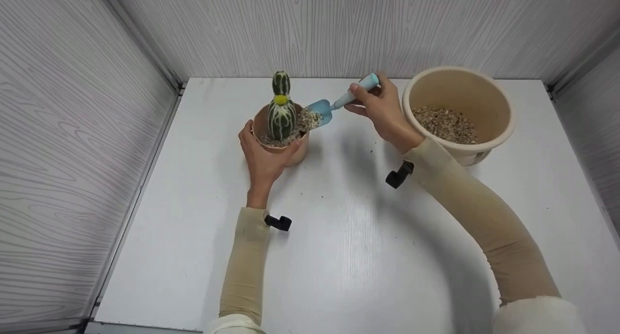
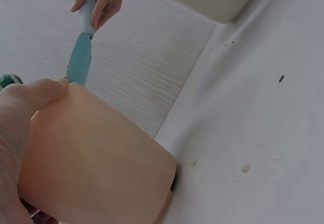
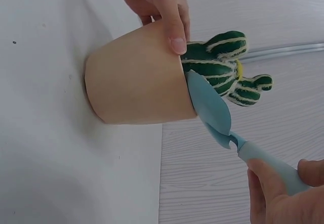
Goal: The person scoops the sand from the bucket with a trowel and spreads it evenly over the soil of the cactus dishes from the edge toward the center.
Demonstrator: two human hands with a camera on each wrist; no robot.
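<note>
A person's left hand point(image 1: 264, 152) wraps the near side of a small terracotta-coloured pot point(image 1: 283, 135), thumb hooked at the rim, holding it steady on the white table point(image 1: 339, 256). The right hand point(image 1: 382, 109) pinches the pale handle of a blue trowel point(image 1: 329, 106) between thumb and fingers, the blade tipped over the pot's right rim and carrying a heap of coarse gravel point(image 1: 306, 118). In the right wrist view the blade's edge lies against the rim just beside a green, white-striped cactus point(image 3: 223, 67), which stands upright in the middle of the pot with a yellow spot between its two segments

The step in hand appears to be topping up the pot around the cactus: gravel already covers the surface inside, and this scoop looks to be at the point of tipping. The next move calls, by this reading, for a slow roll of the wrist so the load slides off beside the stem rather than over the rim, while the left hand keeps the pot from shifting

To the right, behind the right forearm, stands a large cream bucket point(image 1: 494, 99) partly filled with the same gravel; a few stray grains dot the table
</note>
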